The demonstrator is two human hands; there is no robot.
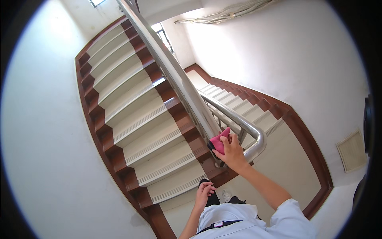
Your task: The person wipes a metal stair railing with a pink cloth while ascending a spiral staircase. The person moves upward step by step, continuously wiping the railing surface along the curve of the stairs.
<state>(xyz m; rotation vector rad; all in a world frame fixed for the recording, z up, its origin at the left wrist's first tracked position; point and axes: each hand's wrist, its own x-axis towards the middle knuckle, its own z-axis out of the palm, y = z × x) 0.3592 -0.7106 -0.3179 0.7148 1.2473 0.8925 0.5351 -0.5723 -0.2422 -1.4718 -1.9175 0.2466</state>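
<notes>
My right hand [232, 152] grips a folded pink cloth [218, 144], pressed around the lower end of a stainless-steel handrail [182, 80]. A dark piece shows at the cloth's left edge; I cannot tell whether it belongs to the cloth or the rail. My left hand [205, 192] hangs in front of my body, above the dark trousers, with loosely bent fingers and nothing visible in it. Just right of the cloth, a second steel rail [232, 112] bends round in a rounded corner and runs along the other flight.
Cream stair treads [140, 128] with red-brown borders rise ahead on the left. Another flight [238, 103] lies beyond the rail on the right. I stand at a landing [286, 167]. Bundled cables [232, 15] run high on the white wall; a square panel [352, 151] sits low at right.
</notes>
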